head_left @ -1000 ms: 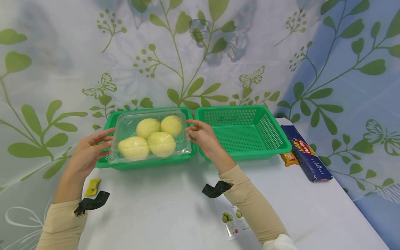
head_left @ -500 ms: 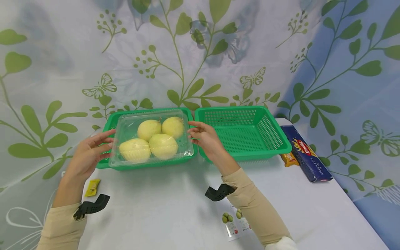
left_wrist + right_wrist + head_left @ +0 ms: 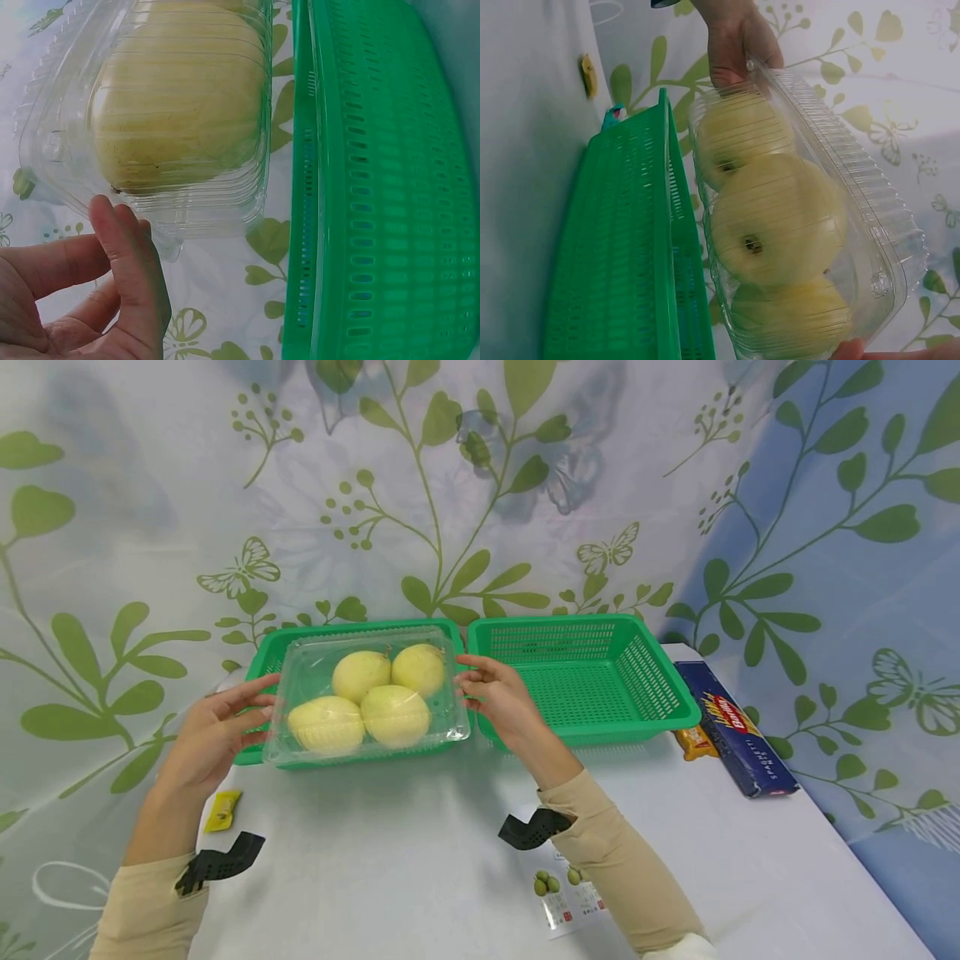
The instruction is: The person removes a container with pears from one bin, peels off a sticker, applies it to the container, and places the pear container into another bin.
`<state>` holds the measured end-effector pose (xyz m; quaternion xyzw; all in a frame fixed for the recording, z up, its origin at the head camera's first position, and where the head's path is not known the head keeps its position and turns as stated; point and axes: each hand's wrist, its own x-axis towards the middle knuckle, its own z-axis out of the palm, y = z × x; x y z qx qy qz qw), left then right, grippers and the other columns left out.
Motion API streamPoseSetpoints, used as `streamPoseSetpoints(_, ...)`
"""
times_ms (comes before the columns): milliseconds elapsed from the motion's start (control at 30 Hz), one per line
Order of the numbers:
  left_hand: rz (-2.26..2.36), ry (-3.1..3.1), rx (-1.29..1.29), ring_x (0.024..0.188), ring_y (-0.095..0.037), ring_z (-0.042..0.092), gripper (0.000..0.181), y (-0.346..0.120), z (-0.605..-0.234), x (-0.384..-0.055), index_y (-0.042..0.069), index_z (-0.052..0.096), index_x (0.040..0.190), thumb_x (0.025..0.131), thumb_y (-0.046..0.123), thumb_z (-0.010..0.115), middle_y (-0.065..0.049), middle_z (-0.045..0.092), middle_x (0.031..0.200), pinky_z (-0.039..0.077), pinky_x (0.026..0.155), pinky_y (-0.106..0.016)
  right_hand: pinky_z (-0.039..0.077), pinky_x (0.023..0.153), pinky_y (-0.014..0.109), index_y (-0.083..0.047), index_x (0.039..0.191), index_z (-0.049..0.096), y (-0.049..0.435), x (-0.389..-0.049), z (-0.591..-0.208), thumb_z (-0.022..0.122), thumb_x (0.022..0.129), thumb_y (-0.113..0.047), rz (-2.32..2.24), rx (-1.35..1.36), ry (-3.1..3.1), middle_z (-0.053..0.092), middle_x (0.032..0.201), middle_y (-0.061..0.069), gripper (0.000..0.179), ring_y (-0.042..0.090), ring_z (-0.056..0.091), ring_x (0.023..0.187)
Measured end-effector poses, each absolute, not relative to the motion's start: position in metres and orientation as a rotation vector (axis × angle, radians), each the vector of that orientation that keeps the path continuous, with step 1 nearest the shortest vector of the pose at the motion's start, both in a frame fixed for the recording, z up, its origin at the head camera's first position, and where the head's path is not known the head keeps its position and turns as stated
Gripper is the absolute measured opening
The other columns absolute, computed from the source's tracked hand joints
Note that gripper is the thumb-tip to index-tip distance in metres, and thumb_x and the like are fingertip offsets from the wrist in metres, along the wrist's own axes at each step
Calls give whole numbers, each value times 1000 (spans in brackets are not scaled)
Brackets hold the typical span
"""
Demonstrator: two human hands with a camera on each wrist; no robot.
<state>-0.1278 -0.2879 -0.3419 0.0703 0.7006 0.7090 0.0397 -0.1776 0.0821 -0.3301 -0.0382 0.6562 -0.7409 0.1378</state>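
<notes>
Between my two hands is a clear plastic clamshell box (image 3: 307, 664) with several pale yellow pears (image 3: 395, 716) inside. My left hand (image 3: 213, 735) pinches its left edge between thumb and fingers. At the opposite edge, my right hand (image 3: 498, 695) grips with bent fingers and thumb. The left green basket (image 3: 360, 624) lies beneath the box and is mostly covered by it. In the left wrist view a gap separates the box (image 3: 255, 217) from the basket (image 3: 390, 187). The right wrist view shows my left hand (image 3: 742, 45) on the far end.
A second green basket (image 3: 573, 685) stands close on the right. Beyond it lie a blue spaghetti box (image 3: 738, 731) and an orange packet (image 3: 696, 742). A small yellow packet (image 3: 222, 810) rests at left, and a printed sheet (image 3: 558, 893) lies partly under my right forearm.
The box of pears has drifted slightly to the right and toward me, both hands moving along with it. The baskets and other items stay where they were.
</notes>
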Motion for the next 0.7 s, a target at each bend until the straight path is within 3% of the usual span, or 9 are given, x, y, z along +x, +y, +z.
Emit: streamPoseSetpoints(700, 2245, 2054, 321, 91, -6, 66, 44, -280, -345, -110, 15, 59, 141, 101, -1, 54, 5, 64, 105, 60, 72, -21, 48, 79, 25, -8, 148, 47, 96, -159, -331, 51, 102, -2, -2134, -152, 1872, 56, 103, 0, 47, 14, 57, 91)
